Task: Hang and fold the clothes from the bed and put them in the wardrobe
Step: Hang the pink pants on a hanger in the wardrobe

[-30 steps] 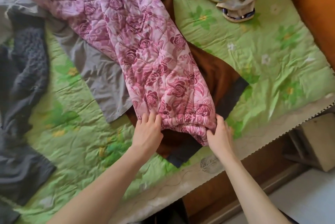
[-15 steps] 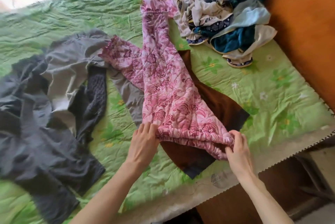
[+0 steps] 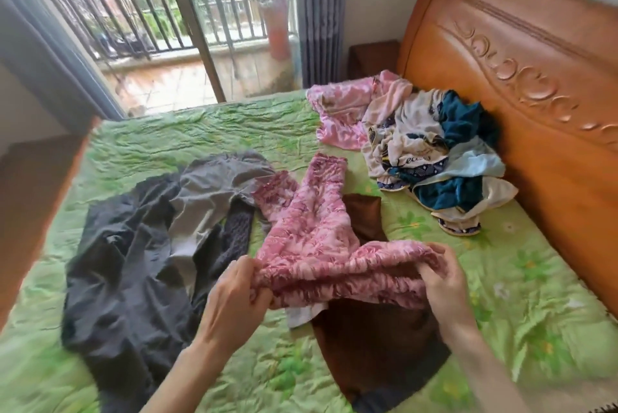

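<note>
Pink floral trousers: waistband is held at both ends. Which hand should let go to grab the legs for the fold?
Left, probably. The left hand holds the pink floral trousers on the side where the legs run up-left; the right hand would cross over.

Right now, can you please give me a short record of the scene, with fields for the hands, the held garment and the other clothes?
left hand: grips the waistband's left end
right hand: grips its right end
held garment: pink floral trousers, waistband lifted, legs lying on the bed
under it: brown cloth
left of it: dark grey clothes
by the headboard: mixed pile of clothes
bed cover: green sheet
</note>
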{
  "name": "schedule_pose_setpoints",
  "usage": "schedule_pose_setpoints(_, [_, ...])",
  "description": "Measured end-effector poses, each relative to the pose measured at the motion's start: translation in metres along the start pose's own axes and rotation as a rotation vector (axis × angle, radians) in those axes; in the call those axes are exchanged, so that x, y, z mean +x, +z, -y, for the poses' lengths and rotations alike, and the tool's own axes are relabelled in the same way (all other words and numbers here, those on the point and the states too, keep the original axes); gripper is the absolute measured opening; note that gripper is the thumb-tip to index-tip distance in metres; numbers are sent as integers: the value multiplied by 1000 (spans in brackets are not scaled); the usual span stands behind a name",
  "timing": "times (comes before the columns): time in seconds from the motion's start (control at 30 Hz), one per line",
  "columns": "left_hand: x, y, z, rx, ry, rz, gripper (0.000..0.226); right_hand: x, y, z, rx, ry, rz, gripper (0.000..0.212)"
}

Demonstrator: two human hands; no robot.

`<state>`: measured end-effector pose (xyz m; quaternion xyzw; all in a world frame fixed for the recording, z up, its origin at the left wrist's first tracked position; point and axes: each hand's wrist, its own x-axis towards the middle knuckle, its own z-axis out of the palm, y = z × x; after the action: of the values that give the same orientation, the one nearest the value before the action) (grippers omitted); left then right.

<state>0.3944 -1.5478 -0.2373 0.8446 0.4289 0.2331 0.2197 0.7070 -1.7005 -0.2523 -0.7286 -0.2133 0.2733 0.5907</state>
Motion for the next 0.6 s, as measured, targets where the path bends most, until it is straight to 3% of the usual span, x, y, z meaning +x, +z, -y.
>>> schedule_pose_setpoints(0.17, [4,-64,26,46,72,-57,25,-12,20,88,-219,-165,330,33])
schedule_pose_setpoints(0.33, [-3,-110,63,-54,92,-16,35,-43,50,140,-574,-328,322,35])
schedule_pose_setpoints(0.5, [-8,-167,79,-307,46,-26,35,-78,89,170,-484,-352,318,33])
schedule_pose_setpoints(0.6, [-5,-215,82,-337,149,-89,25,-98,116,195,-399,-334,378,43])
